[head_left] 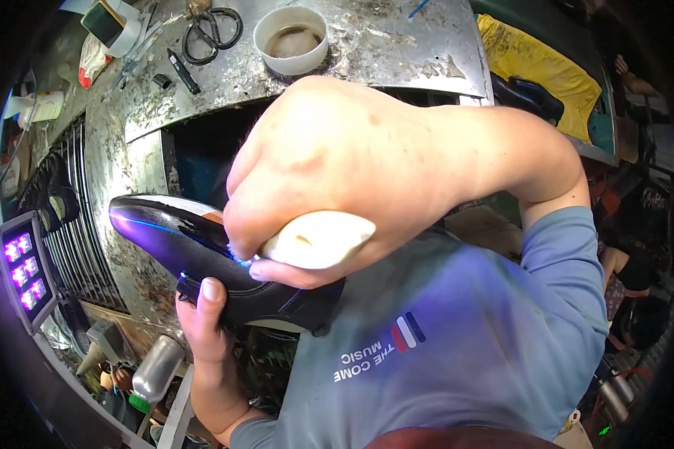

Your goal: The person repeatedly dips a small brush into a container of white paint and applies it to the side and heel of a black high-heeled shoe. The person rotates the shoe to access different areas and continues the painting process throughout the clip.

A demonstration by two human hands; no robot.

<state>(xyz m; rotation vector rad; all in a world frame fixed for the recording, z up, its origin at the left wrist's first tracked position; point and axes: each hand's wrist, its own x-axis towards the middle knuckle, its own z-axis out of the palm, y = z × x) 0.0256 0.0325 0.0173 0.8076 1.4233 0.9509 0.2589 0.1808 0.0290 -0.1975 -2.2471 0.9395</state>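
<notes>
A black shoe (pixel 195 258) lies tilted in front of me, its toe pointing left and its sole side turned upward and away. A bluish-white glowing line runs along the edge between upper and sole. From below, my left hand (pixel 206 314) grips the shoe, thumb on its near side; the other fingers are mostly hidden. My right hand (pixel 329 157) is closed round a brush with a thick off-white handle (pixel 322 239). Its small bristle end shows beside my fingers, at the shoe's edge; whether it touches is hard to tell. That hand covers the middle of the sole.
A white bowl (pixel 290 41) with murky liquid stands on the stained metal bench (pixel 397 45). Scissors (pixel 212 35) and a black marker (pixel 183 71) lie left of it. A lit purple lamp panel (pixel 24 271) is at far left, and a yellow cloth (pixel 539 71) at far right.
</notes>
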